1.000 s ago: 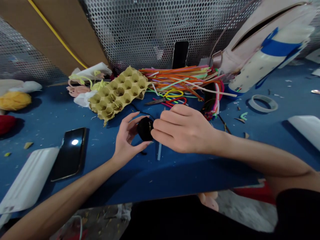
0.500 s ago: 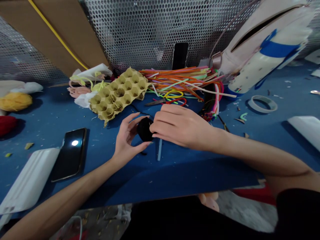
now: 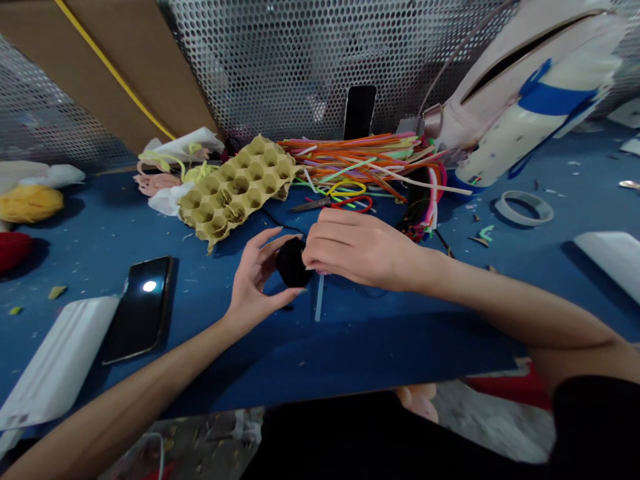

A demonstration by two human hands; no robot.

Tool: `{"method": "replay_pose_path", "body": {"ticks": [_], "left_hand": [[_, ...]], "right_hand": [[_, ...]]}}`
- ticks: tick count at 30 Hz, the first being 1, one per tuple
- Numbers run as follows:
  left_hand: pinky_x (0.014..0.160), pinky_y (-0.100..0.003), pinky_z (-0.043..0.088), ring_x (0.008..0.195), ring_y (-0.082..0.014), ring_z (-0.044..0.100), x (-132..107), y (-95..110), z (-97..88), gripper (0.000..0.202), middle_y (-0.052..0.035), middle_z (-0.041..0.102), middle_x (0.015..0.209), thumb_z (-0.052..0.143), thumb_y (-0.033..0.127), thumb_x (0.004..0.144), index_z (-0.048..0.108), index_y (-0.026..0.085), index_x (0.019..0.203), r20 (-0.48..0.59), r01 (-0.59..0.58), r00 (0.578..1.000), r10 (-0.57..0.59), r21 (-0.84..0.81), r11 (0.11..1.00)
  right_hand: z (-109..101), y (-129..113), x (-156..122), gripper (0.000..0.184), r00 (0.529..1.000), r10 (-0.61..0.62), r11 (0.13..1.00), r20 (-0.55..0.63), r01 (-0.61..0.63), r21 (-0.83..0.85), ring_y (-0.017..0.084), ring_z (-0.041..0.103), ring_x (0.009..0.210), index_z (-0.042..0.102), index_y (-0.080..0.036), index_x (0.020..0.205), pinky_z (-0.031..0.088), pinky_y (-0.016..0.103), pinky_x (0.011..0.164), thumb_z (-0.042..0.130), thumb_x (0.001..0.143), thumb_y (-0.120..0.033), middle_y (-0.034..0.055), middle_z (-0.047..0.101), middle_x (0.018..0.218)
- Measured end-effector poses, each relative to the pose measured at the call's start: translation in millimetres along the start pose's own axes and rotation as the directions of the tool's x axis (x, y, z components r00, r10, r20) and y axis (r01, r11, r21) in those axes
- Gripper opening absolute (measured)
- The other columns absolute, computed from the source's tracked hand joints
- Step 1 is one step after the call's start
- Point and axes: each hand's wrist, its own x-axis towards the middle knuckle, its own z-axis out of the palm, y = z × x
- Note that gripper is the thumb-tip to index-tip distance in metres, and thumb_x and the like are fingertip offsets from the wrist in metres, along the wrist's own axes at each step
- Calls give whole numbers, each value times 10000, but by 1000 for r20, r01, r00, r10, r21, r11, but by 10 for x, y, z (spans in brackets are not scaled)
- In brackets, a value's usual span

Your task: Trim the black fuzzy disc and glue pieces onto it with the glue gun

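Note:
A small, round black fuzzy ball (image 3: 293, 262) is held above the blue table between the thumb and fingers of my left hand (image 3: 254, 277). My right hand (image 3: 357, 250) is closed in a pinch against the ball's right side; whatever sits between its fingertips is hidden. Below the pinch a pale translucent stick (image 3: 320, 299) lies on the table. A dark strand (image 3: 280, 221) runs behind the ball. Beyond my right hand rest scissors (image 3: 327, 202) with red and yellow handles.
Behind the hands are a torn egg carton (image 3: 240, 187) and a heap of coloured pipe cleaners (image 3: 370, 157). A phone (image 3: 140, 310) lies left. To the right are a tape roll (image 3: 524, 208) and a white-and-blue bottle (image 3: 530, 127). The table's front edge (image 3: 300, 402) is near.
The black ball has shifted very slightly right and shows a bit more of its front. My right hand's fingertips have turned a little against it; my left hand keeps its hold.

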Motion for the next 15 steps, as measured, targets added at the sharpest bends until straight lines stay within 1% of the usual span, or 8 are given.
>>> {"method": "replay_pose_path", "body": {"ticks": [4, 6, 10, 15], "left_hand": [[1142, -430, 606, 1400, -307, 659, -5, -5, -4, 976, -156, 633, 1528, 954, 396, 796, 401, 297, 1594, 5, 3, 1000, -3, -20, 1000], [1161, -442, 591, 1418, -311, 644, -9, -3, -7, 980, -156, 629, 1533, 955, 391, 795, 399, 298, 1596, 4, 8, 1000, -8, -19, 1000], [1171, -456, 582, 1436, -317, 629, -11, 5, -10, 964, -157, 625, 1536, 947, 381, 807, 397, 301, 1594, 6, 6, 1000, -6, -17, 1000], [1129, -458, 613, 1383, -317, 669, -12, 6, -8, 965, -157, 637, 1515, 943, 392, 808, 392, 301, 1594, 3, 0, 1000, 0, -1, 1000]], "right_hand": [[23, 10, -8, 283, 1000, -13, 1000, -26, 13, 1, 197, 572, 926, 672, -139, 1024, 516, 355, 875, 428, 1142, -219, 78, 691, 979], [29, 13, -14, 276, 999, 0, 1000, -32, 1, 23, 198, 582, 933, 671, -151, 1022, 519, 356, 879, 435, 1142, -227, 72, 690, 980], [45, 17, -24, 201, 995, 77, 988, -65, -68, 138, 205, 595, 973, 660, -176, 1051, 515, 358, 891, 484, 1126, -236, 64, 691, 1005], [41, 28, -20, 121, 986, 153, 947, -58, -130, 294, 207, 619, 1012, 654, -160, 1082, 520, 356, 914, 533, 1083, -159, 87, 686, 1041]]}}
